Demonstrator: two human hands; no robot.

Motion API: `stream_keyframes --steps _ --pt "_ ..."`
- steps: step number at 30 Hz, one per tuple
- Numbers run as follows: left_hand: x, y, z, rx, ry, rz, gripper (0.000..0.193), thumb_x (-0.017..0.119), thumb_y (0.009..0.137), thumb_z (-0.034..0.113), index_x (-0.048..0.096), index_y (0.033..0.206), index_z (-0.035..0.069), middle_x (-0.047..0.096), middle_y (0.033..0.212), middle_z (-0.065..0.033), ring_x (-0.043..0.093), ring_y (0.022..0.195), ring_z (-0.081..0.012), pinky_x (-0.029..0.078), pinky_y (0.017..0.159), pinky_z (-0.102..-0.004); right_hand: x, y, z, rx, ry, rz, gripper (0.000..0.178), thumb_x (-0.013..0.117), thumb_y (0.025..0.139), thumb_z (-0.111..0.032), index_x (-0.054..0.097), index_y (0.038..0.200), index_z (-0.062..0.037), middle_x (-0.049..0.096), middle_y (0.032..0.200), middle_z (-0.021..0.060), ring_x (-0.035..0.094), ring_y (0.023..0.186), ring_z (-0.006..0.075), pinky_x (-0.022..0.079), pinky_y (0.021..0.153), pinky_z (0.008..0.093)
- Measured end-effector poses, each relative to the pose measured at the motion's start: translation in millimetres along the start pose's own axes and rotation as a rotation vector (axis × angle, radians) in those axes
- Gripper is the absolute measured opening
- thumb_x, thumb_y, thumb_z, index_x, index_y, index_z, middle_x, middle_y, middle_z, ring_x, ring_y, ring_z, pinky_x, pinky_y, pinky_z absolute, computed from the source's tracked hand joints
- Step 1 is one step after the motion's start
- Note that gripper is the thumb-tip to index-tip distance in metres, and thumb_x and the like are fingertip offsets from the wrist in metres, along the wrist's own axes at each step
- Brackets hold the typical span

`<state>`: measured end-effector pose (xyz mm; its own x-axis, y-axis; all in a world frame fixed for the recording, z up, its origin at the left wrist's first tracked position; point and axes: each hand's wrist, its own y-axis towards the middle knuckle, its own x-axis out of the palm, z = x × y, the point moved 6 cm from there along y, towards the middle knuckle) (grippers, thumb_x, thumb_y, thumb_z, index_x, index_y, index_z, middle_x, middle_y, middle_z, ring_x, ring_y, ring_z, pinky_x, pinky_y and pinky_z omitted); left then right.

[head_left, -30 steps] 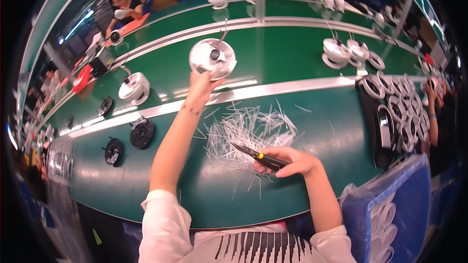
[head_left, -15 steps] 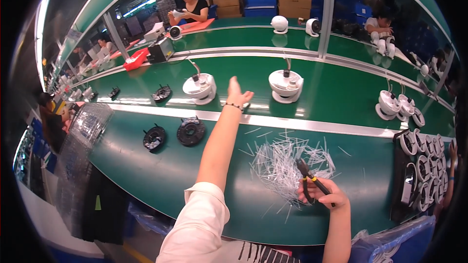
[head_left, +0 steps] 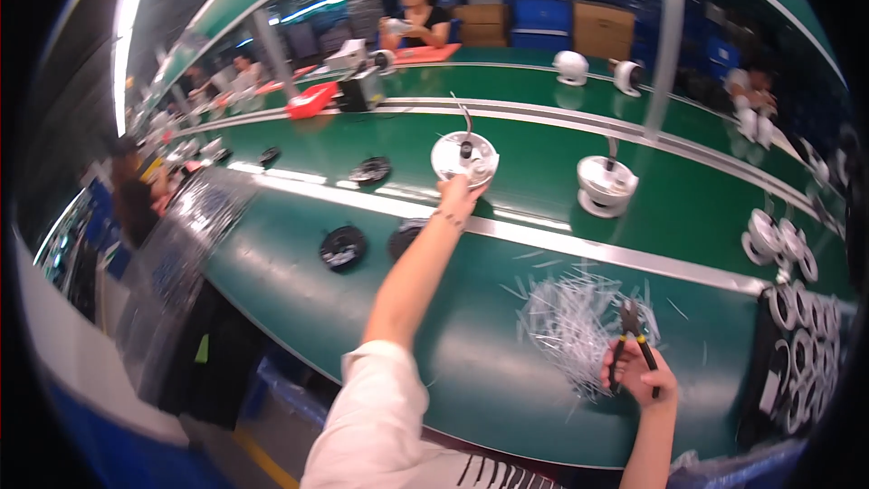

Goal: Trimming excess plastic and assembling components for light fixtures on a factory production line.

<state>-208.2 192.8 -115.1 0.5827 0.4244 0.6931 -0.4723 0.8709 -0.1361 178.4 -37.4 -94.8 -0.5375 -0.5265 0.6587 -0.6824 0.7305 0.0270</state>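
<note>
My left hand (head_left: 460, 196) reaches far out over the green conveyor and grips the near edge of a white round camera housing (head_left: 447, 156). Its bowl is open at the top, and a thin cable stands up from it. The fingers are partly hidden behind the housing's rim. In my right hand (head_left: 654, 375) is a pair of diagonal cutting pliers (head_left: 630, 315) with black and yellow handles, jaws pointing away from me. Beside the pliers lies a loose heap of clear plastic strips (head_left: 570, 321) on the green tabletop. A second white housing (head_left: 606, 188) stands on the conveyor to the right.
Black round parts (head_left: 343, 247) lie on the table left of my forearm, another (head_left: 370, 170) on the conveyor. A black tray (head_left: 765, 389) of white rings stands at the right. A metal rail (head_left: 579, 246) separates table and conveyor. Co-workers sit beyond.
My left hand, open and empty before, has moved onto the left white housing and taken hold of it. The view has swung left. The pliers stay in my right hand.
</note>
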Motion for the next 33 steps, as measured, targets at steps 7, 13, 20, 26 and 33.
stream_keyframes --steps 7,13,20,26,33 --pt "75.6 -188.5 -16.2 -0.04 0.522 -0.516 0.058 0.041 0.067 -0.01 0.028 0.121 0.005 0.043 0.113 -0.0109 0.05 0.101 -0.0222 0.052 0.071 -0.0319 0.9 5.3 -5.0 0.018 0.103 -0.178 0.073 0.059 0.066 -0.024 0.028 0.124 0.0085 0.045 0.115 0.0219 0.051 0.098 0.0317 0.043 0.078 0.0421" --pt "98.1 -252.8 -49.2 -0.074 0.557 -0.789 0.067 0.038 0.063 -0.012 0.025 0.127 0.002 0.039 0.119 -0.0102 0.038 0.114 -0.0186 0.03 0.096 -0.0296 0.3 -1.3 -12.5 0.007 0.09 -0.203 0.067 0.052 0.073 -0.025 0.027 0.126 0.0068 0.045 0.116 0.0211 0.052 0.098 0.0307 0.044 0.078 0.0418" --pt "110.5 -268.5 -53.5 0.04 0.623 -0.91 0.064 0.038 0.064 -0.012 0.027 0.126 0.002 0.041 0.117 -0.0088 0.04 0.111 -0.017 0.031 0.095 -0.0286 2.4 -4.0 -14.9 -0.03 0.142 -0.2 0.065 0.05 0.075 -0.027 0.028 0.125 0.007 0.045 0.114 0.0217 0.053 0.095 0.0315 0.045 0.075 0.0416" --pt "121.8 -279.9 -51.5 0.009 0.635 -0.948 0.065 0.039 0.064 -0.012 0.027 0.127 0.002 0.041 0.118 -0.009 0.04 0.111 -0.0171 0.03 0.095 -0.0289 0.8 -6.6 -21.6 -0.05 0.134 -0.186 0.062 0.049 0.075 -0.026 0.03 0.124 0.0076 0.046 0.113 0.0219 0.054 0.093 0.0316 0.046 0.074 0.0415" --pt "117.5 -273.1 -53.8 0.076 0.689 -0.966 0.072 0.036 0.062 -0.013 0.022 0.13 0.003 0.034 0.126 -0.0118 0.037 0.117 -0.0227 0.029 0.098 -0.0334 0.1 -7.8 -23.1 -0.05 0.134 -0.178 0.061 0.049 0.076 -0.026 0.031 0.123 0.0072 0.047 0.111 0.022 0.054 0.093 0.0319 0.047 0.072 0.0404"
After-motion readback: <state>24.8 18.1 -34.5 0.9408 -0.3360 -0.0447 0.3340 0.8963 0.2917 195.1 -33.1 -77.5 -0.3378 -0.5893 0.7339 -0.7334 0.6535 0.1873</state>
